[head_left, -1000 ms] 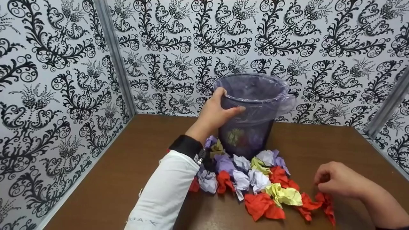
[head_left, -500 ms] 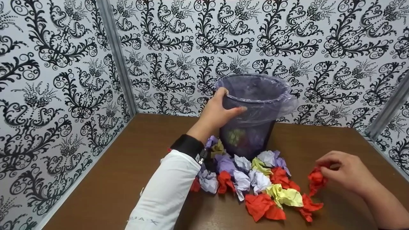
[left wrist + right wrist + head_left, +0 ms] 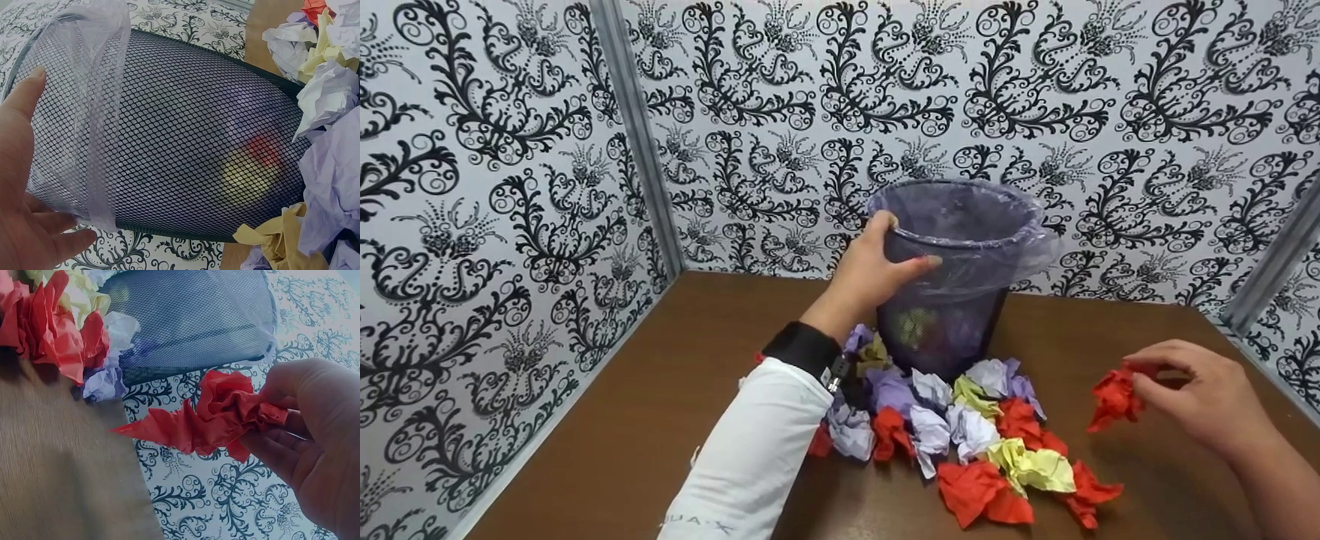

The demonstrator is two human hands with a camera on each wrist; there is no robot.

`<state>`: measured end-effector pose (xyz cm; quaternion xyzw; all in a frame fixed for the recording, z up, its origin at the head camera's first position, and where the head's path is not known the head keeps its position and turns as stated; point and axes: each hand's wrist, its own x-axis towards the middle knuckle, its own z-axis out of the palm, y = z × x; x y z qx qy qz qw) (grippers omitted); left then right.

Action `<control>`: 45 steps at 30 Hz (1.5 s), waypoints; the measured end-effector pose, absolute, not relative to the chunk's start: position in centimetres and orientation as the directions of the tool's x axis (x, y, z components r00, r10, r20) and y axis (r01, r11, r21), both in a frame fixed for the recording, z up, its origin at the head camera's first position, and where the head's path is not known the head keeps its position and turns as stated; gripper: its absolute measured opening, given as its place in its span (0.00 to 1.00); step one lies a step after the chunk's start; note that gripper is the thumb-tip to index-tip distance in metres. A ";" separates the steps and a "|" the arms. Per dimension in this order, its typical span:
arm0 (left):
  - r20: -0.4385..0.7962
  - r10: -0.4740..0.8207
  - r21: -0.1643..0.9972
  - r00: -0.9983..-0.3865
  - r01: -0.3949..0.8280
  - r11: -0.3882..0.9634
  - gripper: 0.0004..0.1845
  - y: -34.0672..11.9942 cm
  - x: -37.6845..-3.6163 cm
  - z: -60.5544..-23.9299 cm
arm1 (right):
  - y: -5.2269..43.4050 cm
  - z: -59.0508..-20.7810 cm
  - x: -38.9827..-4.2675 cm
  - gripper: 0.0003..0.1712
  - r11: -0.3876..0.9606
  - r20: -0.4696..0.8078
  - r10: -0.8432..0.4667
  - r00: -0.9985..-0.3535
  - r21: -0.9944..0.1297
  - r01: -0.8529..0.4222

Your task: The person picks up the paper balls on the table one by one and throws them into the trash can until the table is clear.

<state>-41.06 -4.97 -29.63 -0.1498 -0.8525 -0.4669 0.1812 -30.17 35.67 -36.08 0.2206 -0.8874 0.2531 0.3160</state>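
Red crumpled paper (image 3: 1114, 400) sits pinched in your right hand (image 3: 1200, 394) above the table (image 3: 660, 405), right of the paper pile (image 3: 960, 427), while your left hand (image 3: 877, 266) grips the mesh bin's (image 3: 952, 300) rim.

Heap of crumpled red, yellow, lilac and white paper balls (image 3: 960, 427) is crowding the brown wooden tabletop (image 3: 660, 405) before the black mesh bin with purple plastic liner (image 3: 960, 277), whose mouth is staying unobstructed; patterned walls (image 3: 495, 187) are closing three sides.
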 end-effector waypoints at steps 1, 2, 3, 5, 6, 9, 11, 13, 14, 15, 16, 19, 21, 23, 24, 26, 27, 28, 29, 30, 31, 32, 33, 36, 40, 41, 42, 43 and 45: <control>0.449 0.084 0.743 -0.889 0.424 0.518 0.39 -5.0 -41.0 -29.7 | 35.6 -36.0 -30.2 0.16 0.775 0.674 -0.232 -0.701 -0.307 -0.552; 0.450 0.079 0.742 -0.890 0.422 0.522 0.39 -5.0 -41.0 -29.7 | 35.5 -36.0 -30.2 0.15 0.772 0.667 -0.223 -0.711 -0.325 -0.547; 0.451 0.074 0.740 -0.889 0.419 0.526 0.40 -5.1 -41.0 -29.7 | 35.4 -35.9 -30.2 0.15 0.769 0.662 -0.213 -0.719 -0.341 -0.541; 0.453 0.067 0.734 -0.889 0.415 0.538 0.40 -5.1 -40.9 -29.7 | 35.3 -35.7 -30.1 0.14 0.765 0.651 -0.191 -0.734 -0.370 -0.527; 0.454 0.065 0.731 -0.889 0.413 0.544 0.40 -5.2 -40.8 -29.7 | 35.2 -35.6 -30.0 0.14 0.762 0.647 -0.179 -0.741 -0.385 -0.520; 0.453 0.062 0.726 -0.889 0.408 0.554 0.39 -5.1 -40.7 -29.6 | 35.0 -35.1 -29.7 0.12 0.753 0.642 -0.149 -0.752 -0.420 -0.507; 0.451 0.064 0.727 -0.890 0.408 0.552 0.39 -5.0 -40.7 -29.6 | 34.8 -34.6 -29.6 0.12 0.751 0.657 -0.133 -0.742 -0.422 -0.508; 0.446 0.068 0.734 -0.892 0.409 0.542 0.39 -4.9 -40.7 -29.5 | 34.5 -34.0 -29.5 0.12 0.749 0.681 -0.114 -0.724 -0.420 -0.513; 0.444 0.070 0.738 -0.893 0.409 0.536 0.38 -4.9 -40.8 -29.5 | 34.3 -33.6 -29.5 0.12 0.744 0.690 -0.101 -0.716 -0.425 -0.515; 0.440 0.071 0.744 -0.895 0.408 0.530 0.38 -4.9 -40.8 -29.5 | 34.1 -33.1 -29.5 0.12 0.744 0.700 -0.091 -0.708 -0.424 -0.515; 0.438 0.071 0.747 -0.896 0.407 0.526 0.38 -4.8 -40.8 -29.5 | 34.0 -32.6 -29.4 0.12 0.749 0.704 -0.081 -0.705 -0.424 -0.510; 0.427 0.072 0.758 -0.901 0.400 0.515 0.38 -4.6 -40.8 -29.4 | 33.5 -30.8 -29.5 0.12 0.750 0.720 -0.062 -0.692 -0.423 -0.507; 0.421 0.070 0.761 -0.904 0.394 0.515 0.38 -4.6 -40.8 -29.4 | 33.1 -29.2 -29.6 0.11 0.743 0.742 -0.062 -0.668 -0.413 -0.527; 0.418 0.069 0.763 -0.906 0.392 0.515 0.38 -4.6 -40.8 -29.4 | 32.6 -27.4 -29.9 0.12 0.728 0.784 -0.070 -0.616 -0.382 -0.569; 0.418 0.069 0.763 -0.906 0.391 0.515 0.38 -4.6 -40.8 -29.4 | 32.3 -26.5 -30.0 0.12 0.721 0.798 -0.067 -0.599 -0.376 -0.582; 0.422 0.068 0.761 -0.904 0.394 0.516 0.38 -4.7 -40.8 -29.4 | 31.5 -24.6 -30.1 0.12 0.695 0.829 -0.073 -0.555 -0.357 -0.624; 0.426 0.066 0.759 -0.903 0.395 0.518 0.38 -4.7 -40.8 -29.4 | 31.1 -23.6 -30.1 0.11 0.685 0.834 -0.061 -0.549 -0.365 -0.631; 0.427 0.065 0.757 -0.902 0.396 0.519 0.38 -4.7 -40.8 -29.5 | 30.6 -22.7 -30.1 0.11 0.674 0.836 -0.052 -0.546 -0.374 -0.637; 0.429 0.063 0.756 -0.901 0.396 0.521 0.38 -4.8 -40.8 -29.5 | 30.1 -21.8 -30.1 0.11 0.661 0.837 -0.036 -0.546 -0.390 -0.641; 0.430 0.062 0.754 -0.901 0.396 0.524 0.38 -4.8 -40.9 -29.5 | 29.6 -20.9 -30.1 0.10 0.648 0.830 -0.017 -0.557 -0.415 -0.639; 0.431 0.062 0.752 -0.900 0.397 0.526 0.39 -4.8 -40.9 -29.6 | 29.1 -20.0 -30.1 0.10 0.639 0.829 -0.006 -0.559 -0.427 -0.640; 0.435 0.061 0.748 -0.898 0.398 0.531 0.39 -4.8 -40.9 -29.6 | 28.6 -19.2 -30.0 0.10 0.638 0.816 0.015 -0.578 -0.453 -0.622; 0.438 0.059 0.744 -0.897 0.398 0.537 0.39 -4.8 -40.9 -29.6 | 28.3 -18.4 -30.1 0.10 0.636 0.807 0.028 -0.590 -0.470 -0.612; 0.450 0.060 0.732 -0.891 0.406 0.547 0.39 -4.8 -40.8 -29.7 | 27.3 -16.2 -30.6 0.11 0.640 0.773 0.045 -0.633 -0.509 -0.575; 0.463 0.065 0.729 -0.884 0.422 0.540 0.38 -4.9 -40.8 -29.8 | 25.9 -13.9 -32.0 0.12 0.617 0.736 0.041 -0.675 -0.550 -0.563; 0.465 0.067 0.730 -0.883 0.425 0.535 0.38 -4.9 -40.8 -29.8 | 25.5 -13.5 -32.4 0.11 0.613 0.744 0.029 -0.667 -0.540 -0.576; 0.465 0.069 0.733 -0.883 0.427 0.530 0.37 -4.9 -40.8 -29.7 | 25.1 -13.2 -32.9 0.11 0.602 0.741 0.021 -0.671 -0.545 -0.583; 0.464 0.070 0.734 -0.883 0.428 0.527 0.37 -4.9 -40.8 -29.7 | 24.7 -12.9 -33.3 0.11 0.610 0.739 0.012 -0.673 -0.539 -0.581; 0.462 0.073 0.736 -0.884 0.428 0.524 0.37 -4.9 -40.8 -29.7 | 24.0 -12.4 -34.2 0.12 0.626 0.731 -0.007 -0.683 -0.529 -0.573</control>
